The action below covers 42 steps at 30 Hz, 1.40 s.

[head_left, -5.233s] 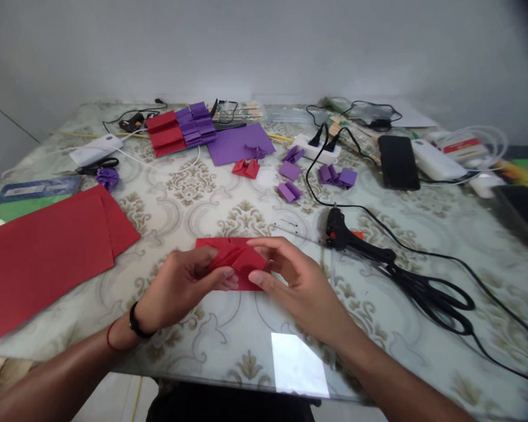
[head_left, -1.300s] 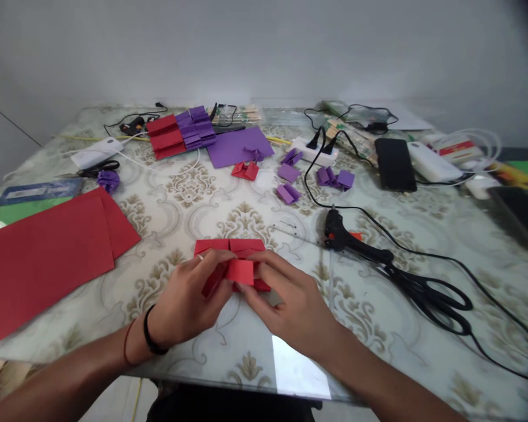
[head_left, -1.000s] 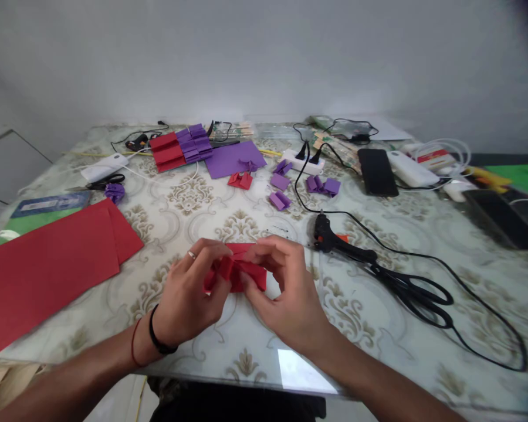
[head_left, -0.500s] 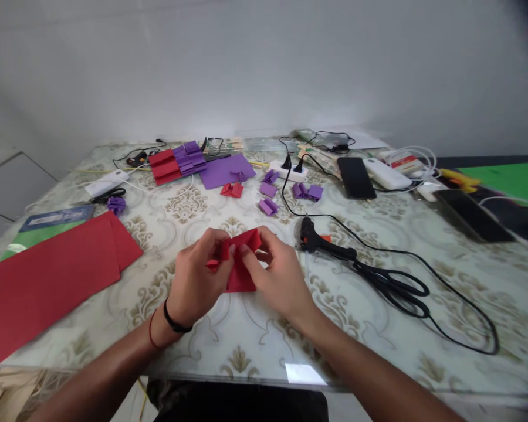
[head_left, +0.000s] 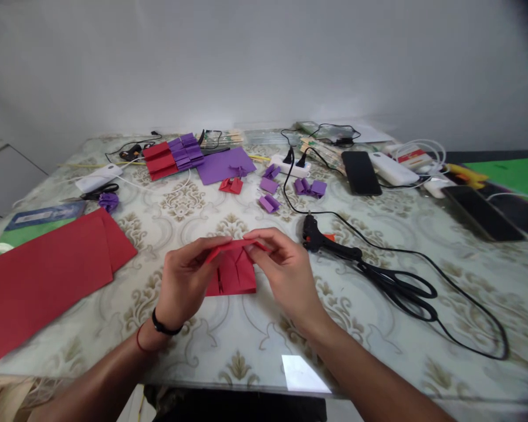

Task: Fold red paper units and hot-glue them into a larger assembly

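A piece of folded red paper point(head_left: 236, 272) is between my two hands, low over the table near its front. My left hand point(head_left: 185, 275) pinches its upper left corner, thumb in front and fingers along the top fold. On the other side, my right hand point(head_left: 286, 271) grips the upper right corner the same way. Creases run down the paper's face, and its lower edge hangs toward the table. The fingertips behind the fold are hidden.
Large red sheets point(head_left: 48, 275) lie at the left. A black glue gun point(head_left: 328, 239) with its cord and black-handled scissors point(head_left: 398, 290) lie at the right. Beyond are folded purple pieces point(head_left: 269, 203), a small red piece point(head_left: 231, 186), a power strip point(head_left: 294, 166) and a phone point(head_left: 361, 173).
My hands have moved apart, from the paper's middle to its two upper corners. The red paper is now spread wider, with its top fold stretched between them. The view has shifted slightly.
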### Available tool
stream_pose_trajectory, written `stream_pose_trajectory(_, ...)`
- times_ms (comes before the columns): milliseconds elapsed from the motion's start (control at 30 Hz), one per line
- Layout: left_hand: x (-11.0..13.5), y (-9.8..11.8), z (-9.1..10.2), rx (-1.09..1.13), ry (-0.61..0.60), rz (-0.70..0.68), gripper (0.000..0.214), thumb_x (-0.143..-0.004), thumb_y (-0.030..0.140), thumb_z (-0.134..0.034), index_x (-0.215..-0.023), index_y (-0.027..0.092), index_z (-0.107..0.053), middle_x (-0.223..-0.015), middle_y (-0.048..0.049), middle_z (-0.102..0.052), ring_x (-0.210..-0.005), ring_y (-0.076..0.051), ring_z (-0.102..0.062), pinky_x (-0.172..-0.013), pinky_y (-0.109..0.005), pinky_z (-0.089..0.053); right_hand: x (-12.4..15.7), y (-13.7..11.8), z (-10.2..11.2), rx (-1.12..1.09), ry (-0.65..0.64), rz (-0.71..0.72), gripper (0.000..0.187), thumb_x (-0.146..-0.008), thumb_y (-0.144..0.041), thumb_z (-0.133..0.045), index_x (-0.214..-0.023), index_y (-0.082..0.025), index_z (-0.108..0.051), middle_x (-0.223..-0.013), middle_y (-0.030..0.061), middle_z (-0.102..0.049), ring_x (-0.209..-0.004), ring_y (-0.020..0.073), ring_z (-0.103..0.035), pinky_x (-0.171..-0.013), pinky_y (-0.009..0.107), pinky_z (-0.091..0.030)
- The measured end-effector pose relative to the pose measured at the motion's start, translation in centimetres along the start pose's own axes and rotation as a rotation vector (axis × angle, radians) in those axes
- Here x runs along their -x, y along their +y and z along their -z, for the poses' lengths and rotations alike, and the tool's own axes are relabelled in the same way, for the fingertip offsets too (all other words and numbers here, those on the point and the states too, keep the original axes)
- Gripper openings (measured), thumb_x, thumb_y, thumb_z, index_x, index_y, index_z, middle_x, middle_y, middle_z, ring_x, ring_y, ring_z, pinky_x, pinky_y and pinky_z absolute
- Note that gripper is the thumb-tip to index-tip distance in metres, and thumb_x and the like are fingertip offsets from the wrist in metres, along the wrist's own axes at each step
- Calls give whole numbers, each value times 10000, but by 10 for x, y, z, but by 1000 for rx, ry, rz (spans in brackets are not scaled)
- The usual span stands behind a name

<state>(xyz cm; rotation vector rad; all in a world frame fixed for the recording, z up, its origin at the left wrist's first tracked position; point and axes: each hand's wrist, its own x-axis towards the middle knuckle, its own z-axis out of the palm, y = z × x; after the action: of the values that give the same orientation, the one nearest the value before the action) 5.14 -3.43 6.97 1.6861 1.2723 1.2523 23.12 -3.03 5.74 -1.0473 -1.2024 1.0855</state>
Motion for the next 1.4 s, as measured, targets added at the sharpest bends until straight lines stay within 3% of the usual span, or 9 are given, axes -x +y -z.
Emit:
stream_pose_trajectory(267, -5, 12, 21, 28, -169, -161, 293, -921, 163, -766, -1158, 315, -847, -1014, -21, -864, -837, -189, -803, -729, -265, -644, 2, -14, 13, -49, -69, 14, 302, -811, -124, -715, -983, -320, -868, -1005, -16, -864, -941, 208, -818, -850, 344, -673)
stream_pose_trajectory(367, -8, 13, 30, 41, -259, -230, 263, -956, 198, -760, -1144, 360, -847, -1048, -25, -858, -893, -206, -805, -777, -300, -652, 2, -24, 20, -45, -157, 7, 217, -845, -176, -751, -953, -318, -875, -962, -6, -865, -903, 215, -825, -792, 329, -679)
stream_pose_trajectory(500, -11, 3, 40, 83, -424, -174, 266, -954, 272, -777, -1203, 347, -831, -1119, -85, -831, -977, -246, -792, -780, -331, -653, -1, -24, 28, 70, -283, -4, 223, -873, -176, -688, -980, -277, -857, -950, 19, -851, -810, 198, -797, -676, 295, -637)
stream_pose_trajectory(633, -11, -5, 44, 202, -509, -63, 392, -970, 503, -737, -1299, 299, -793, -1230, -144, -786, -1144, -320, -740, -921, -432, -638, -5, -17, 35, 90, -379, -14, 248, -875, -184, -661, -1060, -247, -814, -989, 35, -826, -794, 185, -745, -647, 279, -588)
stream_pose_trajectory(700, -10, -6, 42, 203, -506, -42, 405, -1011, 559, -655, -1271, 288, -807, -1218, -141, -793, -1129, -314, -740, -948, -446, -623, -5, -16, 37, 87, -436, -24, 262, -893, -223, -665, -1117, -247, -798, -1022, 44, -805, -840, 193, -732, -666, 284, -582)
stream_pose_trajectory(800, -8, -5, 34, 92, -417, -4, 224, -1003, 401, -704, -1092, 268, -860, -1075, -104, -831, -988, -257, -770, -821, -354, -631, -4, -16, 37, 86, -479, -31, 258, -928, -296, -680, -1156, -243, -788, -1053, 55, -778, -891, 199, -717, -695, 288, -579)
stream_pose_trajectory(967, -3, -10, 22, 73, -332, 82, 120, -917, 224, -757, -1004, 226, -839, -942, -53, -830, -793, -171, -764, -667, -244, -603, 0, -6, 28, 196, -365, -75, 101, -960, -323, -735, -982, -247, -798, -954, 23, -777, -875, 173, -716, -749, 283, -570)
stream_pose_trajectory(1133, -2, -20, 20, 229, -305, 288, 289, -860, 249, -823, -1145, 207, -792, -982, -56, -848, -931, -216, -819, -790, -274, -676, 2, 3, 24, 198, -282, -158, 226, -911, -303, -794, -1134, -268, -778, -946, -2, -797, -896, 171, -748, -811, 300, -598)
stream_pose_trajectory(1400, -10, -21, 26, 192, -351, 394, 167, -854, 344, -848, -948, 207, -864, -916, -42, -859, -800, -176, -800, -688, -203, -621, 1, 8, 26, 170, -233, -241, 208, -826, -382, -874, -979, -249, -825, -839, 11, -822, -780, 187, -758, -720, 300, -595)
